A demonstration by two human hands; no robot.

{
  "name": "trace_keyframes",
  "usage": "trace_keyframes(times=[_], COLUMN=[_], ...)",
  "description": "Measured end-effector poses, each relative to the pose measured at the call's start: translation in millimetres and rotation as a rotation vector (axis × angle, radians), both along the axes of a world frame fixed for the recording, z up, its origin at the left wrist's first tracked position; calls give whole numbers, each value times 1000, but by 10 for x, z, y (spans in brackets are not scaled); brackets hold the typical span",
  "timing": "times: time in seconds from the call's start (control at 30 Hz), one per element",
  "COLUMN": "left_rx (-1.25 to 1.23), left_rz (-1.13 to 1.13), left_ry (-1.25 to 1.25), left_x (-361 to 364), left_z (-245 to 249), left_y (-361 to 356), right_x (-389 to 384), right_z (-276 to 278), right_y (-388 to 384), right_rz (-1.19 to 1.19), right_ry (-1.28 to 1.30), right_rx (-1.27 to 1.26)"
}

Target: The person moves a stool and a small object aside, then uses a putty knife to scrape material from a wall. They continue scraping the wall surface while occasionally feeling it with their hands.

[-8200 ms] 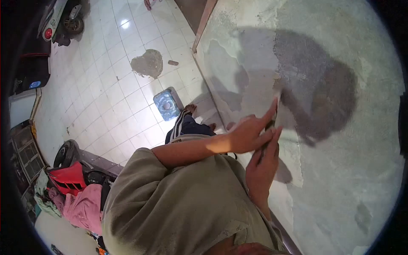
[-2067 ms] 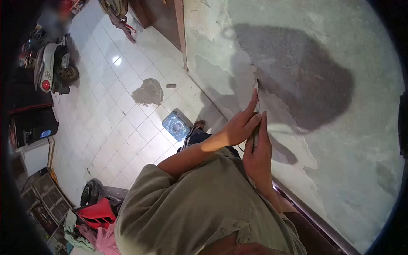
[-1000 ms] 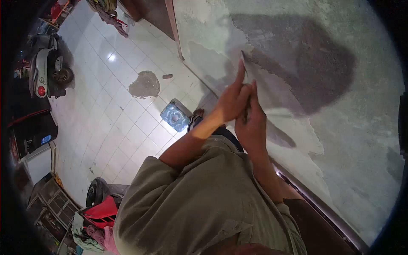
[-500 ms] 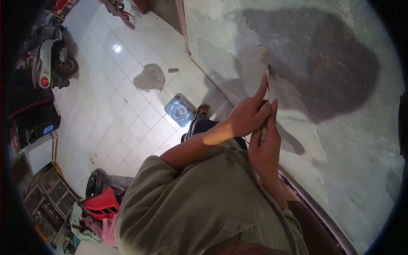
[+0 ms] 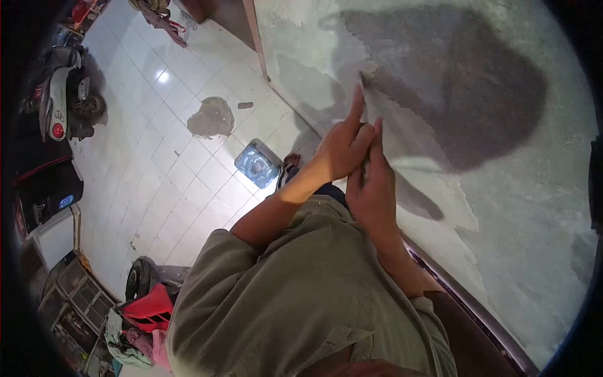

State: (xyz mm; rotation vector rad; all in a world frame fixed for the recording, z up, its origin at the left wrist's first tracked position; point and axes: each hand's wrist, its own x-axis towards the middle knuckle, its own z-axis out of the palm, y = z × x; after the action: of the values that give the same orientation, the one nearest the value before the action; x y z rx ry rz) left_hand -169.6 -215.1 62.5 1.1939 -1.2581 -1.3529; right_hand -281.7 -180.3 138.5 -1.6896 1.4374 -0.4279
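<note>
My left hand (image 5: 345,149) is closed around a thin scraper-like tool (image 5: 365,168), its index finger stretched along the tool toward the wall (image 5: 521,207). My right hand (image 5: 373,196) wraps the handle from below, its fingers pressed against the left hand. Most of the tool is hidden between the two hands. Its narrow end, seen nearly edge-on, lies at the ragged border between the pale coating and a darker grey area of the wall. My head and arms throw a large shadow there.
On the tiled floor are a blue plastic stool (image 5: 256,166), a heap of grey powder (image 5: 211,118) and a small brick-like block (image 5: 245,105). A scooter (image 5: 66,103) stands far left. Lower left are a tyre (image 5: 139,278) and a red item (image 5: 149,309). A dark rail (image 5: 461,301) runs along the wall.
Both hands, still gripping the tool, have moved left and slightly up along the wall. The whole view has also shifted a little, and the blade now shows less clearly.
</note>
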Motion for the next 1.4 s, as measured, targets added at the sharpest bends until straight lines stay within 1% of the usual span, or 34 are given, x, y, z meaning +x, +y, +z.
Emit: trace_keyframes(times=[0.07, 0.1, 0.17, 0.2, 0.23, 0.27, 0.3, 0.33, 0.4, 0.47, 0.5, 0.53, 0.57, 0.6, 0.63, 0.67, 0.73, 0.77, 0.8, 0.83, 0.87, 0.93, 0.97, 1.03, 1.07, 1.1, 1.13, 1.17, 1.23, 1.27, 1.3, 1.33, 1.37, 1.4], left_rx=[-22, 6, 37, 74, 80, -46, -163, -154, -8, -20, 1, 22, 25, 27, 26, 18, 28, 24, 19, 17, 19, -96, -91, -52, -55, -77, -98, -97, 169, 172, 130, 80, 68, 67], left_rz=[-140, -81, -47, -40, -39, -30, -23, -22, -69, -71, -54, -40, -47, -63, -79, -80, -121, -122, -90, -63, -75, -35, -36, -100, -98, -87, -80, -87, -35, -30, -89, -143, -121, -110], left_ry=[-122, -8, 13, 41, 44, -6, -57, -58, 30, 18, 18, 22, 25, -56, -141, -146, -27, -27, -32, -34, -30, -284, -288, -41, -41, -130, -218, -210, -84, -87, -76, -67, 15, 18], left_x=[-33, -15, -18, -22, -3, 33, 52, 4, -103, -94, -68, -60, -51, -52, -58, -78, -151, -154, -167, -185, -185, -59, -76, -146, -174, -219, -231, -214, 53, 46, 4, -41, -113, -84], left_z=[-26, 205, 209, 196, 129, 23, -26, -21, 96, 160, 155, 141, 108, 71, 51, 85, 194, 109, -55, -112, -134, -53, 8, 135, 10, -241, -268, -264, 87, 108, 138, 166, 173, 150], left_y=[42, 114, 29, 14, 10, 11, 53, 101, 97, 46, 28, 15, 15, 59, 96, 93, 107, 65, 12, -2, 38, 91, 131, 126, 59, -27, -68, -32, -36, 2, 63, 89, 90, 32], right_x=[-54, -82, -124, -74, -1, 30, -10, -72, -135, -189, -92, -54, -33, -54, -146, -198, -275, -249, -197, -169, -148, -74, -117, -223, -199, -161, -125, -49, -14, -3, -105, -132, -142, -151], right_z=[16, 36, 80, 42, -25, -68, -56, -24, 43, 123, 160, 113, 24, -58, -134, -77, 94, 48, -41, -99, -118, -146, -104, 36, 44, 23, -14, -98, -58, -31, -53, 6, 91, 134], right_y=[133, 126, 61, 63, 72, 83, 121, 141, 85, 29, -12, -5, 25, 100, 147, 146, 174, 115, 32, 9, 42, 99, 163, 224, 158, 58, -28, -76, 8, 74, 143, 143, 116, 87], right_rz=[101, 118, 42, 46, 60, 79, 81, 98, 128, 65, 15, 7, 31, 53, 129, 126, 89, 88, 118, 144, 133, 45, 44, 24, 26, 24, 17, 35, 52, 74, 97, 112, 47, -22], right_ry=[152, 144, 15, 14, 52, 89, 91, 127, 152, 55, 65, 70, 101, 135, 136, 132, 76, 76, 115, 158, 164, 39, 34, 31, 31, -6, -42, 8, 54, 97, 145, 140, 65, -4], right_rx=[-267, -264, -77, -72, -122, -172, -159, -152, -161, -40, 18, 19, -63, -134, -283, -291, -128, -132, -231, -325, -322, -257, -252, -232, -235, -192, -147, -140, -190, -231, -240, -242, -132, -18])
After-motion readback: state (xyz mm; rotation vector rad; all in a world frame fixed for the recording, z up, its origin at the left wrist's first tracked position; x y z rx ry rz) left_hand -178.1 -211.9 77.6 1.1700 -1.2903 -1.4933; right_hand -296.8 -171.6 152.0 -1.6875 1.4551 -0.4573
